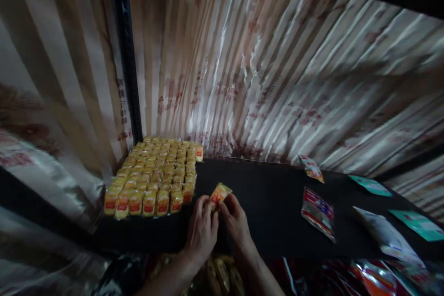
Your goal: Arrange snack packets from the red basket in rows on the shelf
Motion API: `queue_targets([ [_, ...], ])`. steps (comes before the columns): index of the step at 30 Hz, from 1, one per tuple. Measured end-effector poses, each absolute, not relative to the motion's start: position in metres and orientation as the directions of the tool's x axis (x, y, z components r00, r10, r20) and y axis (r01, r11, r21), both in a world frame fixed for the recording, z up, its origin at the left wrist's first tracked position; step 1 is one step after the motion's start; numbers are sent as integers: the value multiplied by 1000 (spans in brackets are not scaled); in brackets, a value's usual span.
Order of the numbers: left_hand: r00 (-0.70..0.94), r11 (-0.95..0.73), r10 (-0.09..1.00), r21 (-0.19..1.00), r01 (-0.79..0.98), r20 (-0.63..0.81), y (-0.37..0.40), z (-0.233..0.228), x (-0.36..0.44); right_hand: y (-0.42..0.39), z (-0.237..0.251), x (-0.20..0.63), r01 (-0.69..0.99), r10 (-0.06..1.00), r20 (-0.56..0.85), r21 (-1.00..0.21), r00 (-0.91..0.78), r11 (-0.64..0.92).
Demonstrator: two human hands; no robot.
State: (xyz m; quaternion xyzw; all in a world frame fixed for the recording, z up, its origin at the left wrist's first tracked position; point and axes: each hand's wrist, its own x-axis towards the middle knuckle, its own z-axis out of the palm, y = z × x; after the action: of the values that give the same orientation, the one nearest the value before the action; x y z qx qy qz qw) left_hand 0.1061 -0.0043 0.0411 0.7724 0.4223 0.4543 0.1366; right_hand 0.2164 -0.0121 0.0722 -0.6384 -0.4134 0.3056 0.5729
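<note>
Both the left hand [201, 229] and right hand [235, 222] pinch one yellow packet [219, 193] just right of the packed block [154, 176] on the shelf [270, 203], whose right stretch bears only loose pouches [317, 212], so stocking seems partway done.

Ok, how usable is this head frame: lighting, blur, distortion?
Head view: dim overall, and the black shelf swallows detail; light falls mostly on the block of yellow packets and the striped backing, which shows pale sheen. Both hands and the small packet they pinch are soft. The edges bend with wide-angle distortion, and the bottom right corner smears.
</note>
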Motion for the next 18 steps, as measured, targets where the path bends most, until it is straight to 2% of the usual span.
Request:
queue_targets([
  [6,313,-588,801,571,573,511,11,26,130,50,55,250,262,851,120,-965,511,-22],
  [13,351,-585,810,604,541,470,38,8,126,129,35,259,321,887,161,-947,433,16],
  [18,365,-582,813,603,546,454,45,4,120,166,27,251,453,887,242,-891,394,42],
])
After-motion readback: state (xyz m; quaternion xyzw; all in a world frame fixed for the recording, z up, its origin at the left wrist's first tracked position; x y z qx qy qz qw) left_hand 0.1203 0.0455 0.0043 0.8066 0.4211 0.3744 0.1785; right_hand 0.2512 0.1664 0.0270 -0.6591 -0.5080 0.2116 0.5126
